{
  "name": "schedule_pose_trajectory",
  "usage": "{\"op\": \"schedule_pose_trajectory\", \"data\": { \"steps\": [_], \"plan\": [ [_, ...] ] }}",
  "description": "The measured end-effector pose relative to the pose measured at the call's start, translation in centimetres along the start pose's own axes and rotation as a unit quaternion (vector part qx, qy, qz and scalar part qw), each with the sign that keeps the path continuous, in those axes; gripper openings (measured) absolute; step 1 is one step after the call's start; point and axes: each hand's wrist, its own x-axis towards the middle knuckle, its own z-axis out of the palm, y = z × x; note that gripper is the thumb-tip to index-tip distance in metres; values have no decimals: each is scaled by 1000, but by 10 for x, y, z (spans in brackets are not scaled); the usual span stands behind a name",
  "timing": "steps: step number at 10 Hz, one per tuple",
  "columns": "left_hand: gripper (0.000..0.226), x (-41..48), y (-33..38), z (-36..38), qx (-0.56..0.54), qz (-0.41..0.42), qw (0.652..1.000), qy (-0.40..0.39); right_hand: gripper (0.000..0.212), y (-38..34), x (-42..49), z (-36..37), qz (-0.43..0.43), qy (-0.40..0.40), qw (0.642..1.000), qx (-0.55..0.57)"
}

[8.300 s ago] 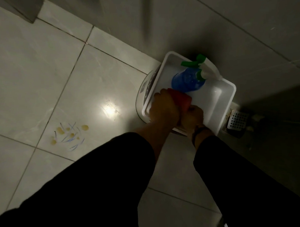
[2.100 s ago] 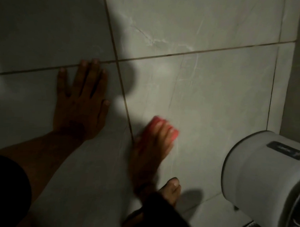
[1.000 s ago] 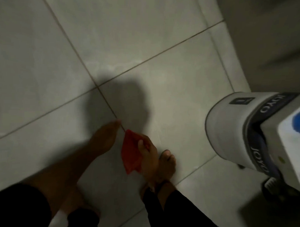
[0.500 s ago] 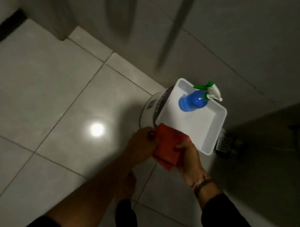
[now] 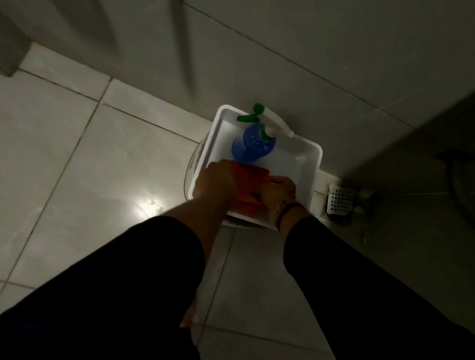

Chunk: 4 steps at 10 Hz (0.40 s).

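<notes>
A red cloth (image 5: 249,185) is bunched between both my hands over the near end of a white plastic tray (image 5: 311,166). My left hand (image 5: 216,181) grips its left side. My right hand (image 5: 279,190), with a dark band at the wrist, grips its right side. A blue spray bottle (image 5: 252,148) with a green and white trigger head lies in the far part of the tray. The tray rests on top of a round white bin (image 5: 192,164).
Pale floor tiles (image 5: 82,188) stretch to the left, with a bright light reflection near the bin. A grey tiled wall (image 5: 289,47) rises behind the tray. A metal floor drain (image 5: 339,201) sits right of the tray. A dark panel fills the right side.
Both hands have carried the red cloth forward, from beside the tray's near corner to over its near end. The floor stains seen earlier no longer show on the tiles.
</notes>
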Motion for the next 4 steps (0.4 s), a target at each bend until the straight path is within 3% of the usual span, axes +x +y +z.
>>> {"op": "schedule_pose_trajectory", "data": {
  "steps": [2, 4],
  "plan": [
    [46, 4, -3, 11, 60, -2, 998, 21, 37, 14, 10, 11, -71, 101, 986, -116],
    [45, -39, -12, -9, 65, 83, 990, 92, 40, 0, -38, 7, -143, 140, 971, -128]
  ]
}}
